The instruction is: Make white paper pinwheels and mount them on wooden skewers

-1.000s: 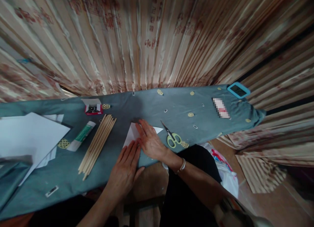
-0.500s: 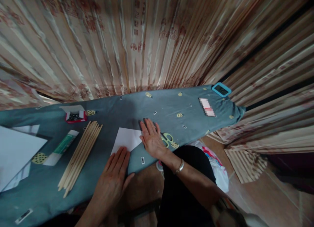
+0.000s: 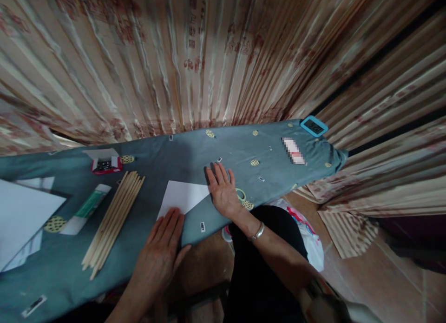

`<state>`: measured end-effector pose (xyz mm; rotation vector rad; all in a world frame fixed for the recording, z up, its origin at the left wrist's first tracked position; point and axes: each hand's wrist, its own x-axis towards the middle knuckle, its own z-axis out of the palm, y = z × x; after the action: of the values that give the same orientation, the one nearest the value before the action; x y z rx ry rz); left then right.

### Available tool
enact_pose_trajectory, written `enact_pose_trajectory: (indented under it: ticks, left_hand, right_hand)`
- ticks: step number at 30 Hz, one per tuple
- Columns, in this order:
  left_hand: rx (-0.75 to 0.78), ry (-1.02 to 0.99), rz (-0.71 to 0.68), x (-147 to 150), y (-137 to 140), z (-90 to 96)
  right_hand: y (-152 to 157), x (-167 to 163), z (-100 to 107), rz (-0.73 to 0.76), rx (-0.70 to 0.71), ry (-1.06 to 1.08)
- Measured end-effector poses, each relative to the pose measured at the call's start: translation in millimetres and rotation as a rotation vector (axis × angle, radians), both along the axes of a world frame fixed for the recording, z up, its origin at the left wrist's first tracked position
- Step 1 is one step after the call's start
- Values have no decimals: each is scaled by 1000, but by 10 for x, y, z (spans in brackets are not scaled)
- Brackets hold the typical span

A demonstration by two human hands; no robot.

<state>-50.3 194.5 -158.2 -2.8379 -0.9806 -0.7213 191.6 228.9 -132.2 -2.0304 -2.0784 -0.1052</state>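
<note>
A white sheet of paper (image 3: 184, 195) with a pointed right corner lies flat on the cloth-covered table. My left hand (image 3: 163, 244) presses on its near left part with the fingers stretched out and close together. Over the paper's right tip rests my right hand (image 3: 223, 193), palm down, its fingers slightly spread. Partly hidden behind that hand is a pair of scissors with light green handles (image 3: 241, 194). Neither hand grips anything.
Several wooden sticks (image 3: 113, 225) lie left of the paper, beside a green and white tube (image 3: 87, 209). A small red box (image 3: 107, 164) stands open behind them. White sheets (image 3: 28, 216) lie far left. A blue digital timer (image 3: 314, 126) sits far right. Curtains hang behind.
My right hand has slid a little to the right and away from me, covering more of the scissors and less of the paper. My left hand has stayed in place.
</note>
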Motion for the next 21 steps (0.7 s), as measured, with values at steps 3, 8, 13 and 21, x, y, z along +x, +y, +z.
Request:
enact_pose_trajectory:
  ticks: [3,8,13,21]
  left_hand:
    - [-53,23,-2,-22,-28,32]
    - [-73,89,2,-169,-166,90]
    - [-66,76,61,-384,-394,100]
    - [-3,125,90,-455,-514,111]
  right_hand:
    - [-13,3,-10,-4,2,13]
    - [-33,-2,-9,-6,-11,26]
    - [-22,18,-38,-28,16,39]
    - [13,93,-52,-12,33,82]
